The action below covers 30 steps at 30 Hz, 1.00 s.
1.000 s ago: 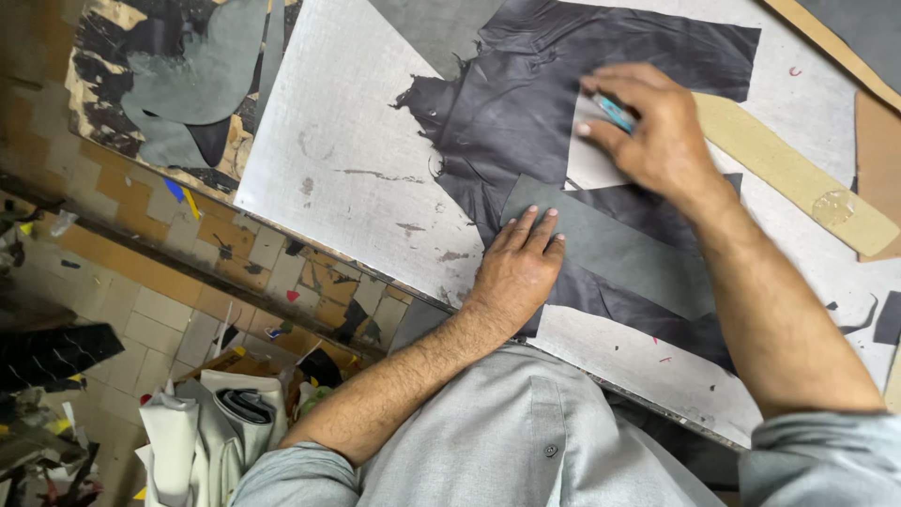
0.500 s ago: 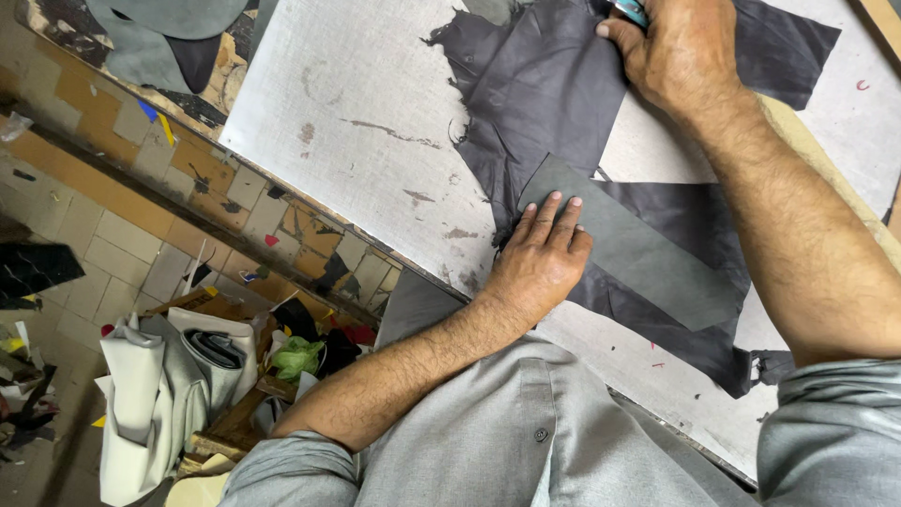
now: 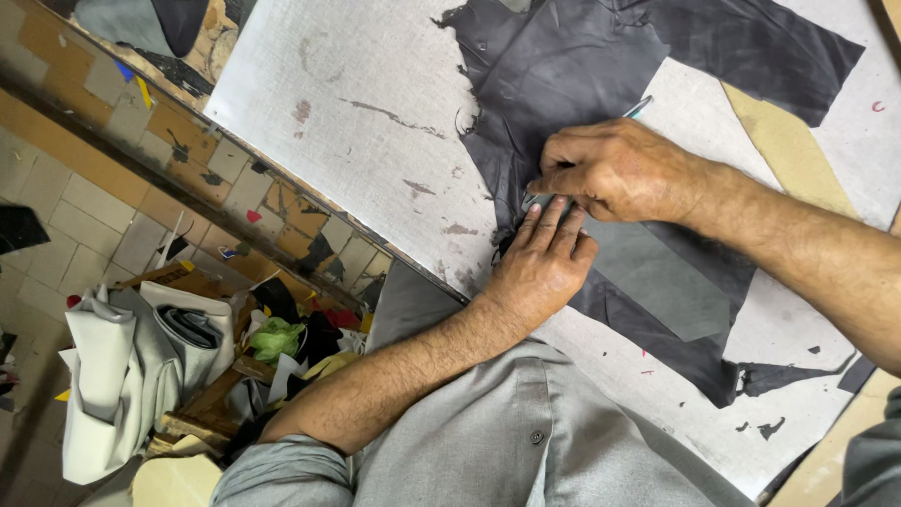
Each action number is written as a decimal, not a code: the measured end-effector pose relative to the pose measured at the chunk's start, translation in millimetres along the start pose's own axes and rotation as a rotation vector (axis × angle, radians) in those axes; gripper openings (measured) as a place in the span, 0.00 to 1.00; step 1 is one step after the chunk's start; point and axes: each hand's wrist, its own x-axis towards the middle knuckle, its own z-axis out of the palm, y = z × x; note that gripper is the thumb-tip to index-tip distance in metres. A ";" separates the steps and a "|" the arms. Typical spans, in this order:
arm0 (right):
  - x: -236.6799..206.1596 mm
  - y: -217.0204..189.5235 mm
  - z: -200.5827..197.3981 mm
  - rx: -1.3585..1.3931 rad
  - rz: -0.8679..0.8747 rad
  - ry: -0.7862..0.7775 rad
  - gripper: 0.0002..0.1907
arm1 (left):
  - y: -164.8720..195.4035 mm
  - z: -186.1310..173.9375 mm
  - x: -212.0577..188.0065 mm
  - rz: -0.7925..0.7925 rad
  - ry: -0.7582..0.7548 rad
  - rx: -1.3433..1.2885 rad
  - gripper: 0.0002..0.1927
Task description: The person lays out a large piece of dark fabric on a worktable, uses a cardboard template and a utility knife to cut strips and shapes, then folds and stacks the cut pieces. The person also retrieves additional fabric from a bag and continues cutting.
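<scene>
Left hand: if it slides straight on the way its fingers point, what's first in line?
The right hand. The left hand lies flat on the grey pattern piece, fingertips pointing at the right hand's knuckles; they look nearly touching, though the exact gap is unclear.

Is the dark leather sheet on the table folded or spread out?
Spread out: the dark leather sheet lies flat on the table.
</scene>
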 end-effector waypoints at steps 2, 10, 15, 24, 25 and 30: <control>3.2 5.6 5.2 0.014 -0.041 0.012 0.16 | -0.1 -0.4 -0.1 0.007 -0.020 0.010 0.06; 5.2 12.6 16.9 -0.157 -0.079 -0.057 0.11 | -3.0 -1.0 4.8 0.001 -0.077 -0.033 0.07; -7.0 35.0 -38.9 -0.369 0.051 -0.052 0.23 | -4.1 -10.3 8.1 0.013 -0.038 -0.036 0.07; -34.8 -53.6 55.7 -0.081 0.824 0.802 0.08 | -10.5 -24.7 14.3 -0.038 -0.221 -0.163 0.07; -34.5 -57.3 65.5 -0.076 0.847 0.846 0.08 | -11.0 -24.3 13.3 -0.027 -0.196 -0.149 0.11; -26.3 -56.8 70.2 -0.160 0.867 0.864 0.09 | -13.9 -20.8 6.6 0.063 -0.205 -0.092 0.20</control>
